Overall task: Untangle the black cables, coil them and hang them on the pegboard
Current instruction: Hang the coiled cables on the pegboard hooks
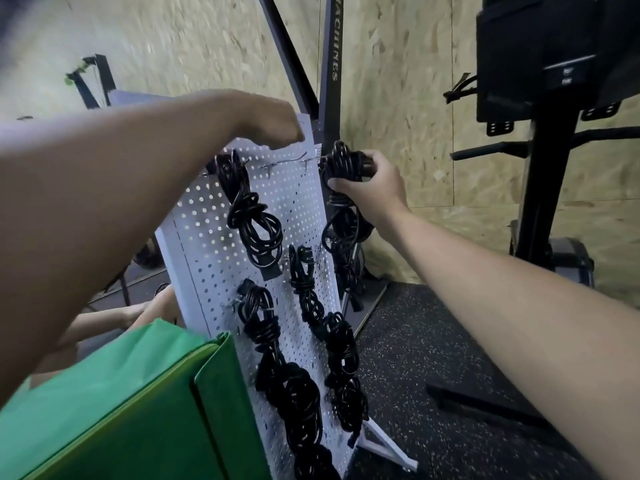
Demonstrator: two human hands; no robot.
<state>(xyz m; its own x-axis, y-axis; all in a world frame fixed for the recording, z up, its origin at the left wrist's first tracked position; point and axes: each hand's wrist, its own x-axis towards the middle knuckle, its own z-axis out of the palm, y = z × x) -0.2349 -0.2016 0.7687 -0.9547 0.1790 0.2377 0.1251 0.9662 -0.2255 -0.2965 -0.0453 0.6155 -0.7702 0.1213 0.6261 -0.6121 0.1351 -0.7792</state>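
A white pegboard (207, 244) stands upright on the floor, with several coiled black cables hanging on its metal hooks. My right hand (370, 188) grips one coiled black cable (341, 164) at the board's top right edge, level with an empty hook (298, 161). The cable's loops hang down past the board's right side. My left hand (273, 123) rests on the pegboard's top edge with its fingers curled over it; the fingertips are hidden behind the board.
A green fabric sheet (138, 403) covers the near left corner. A black metal stand (329, 64) rises behind the board, and a black machine on a post (547, 133) stands at right. Wood-chip panel walls enclose the speckled rubber floor (433, 358).
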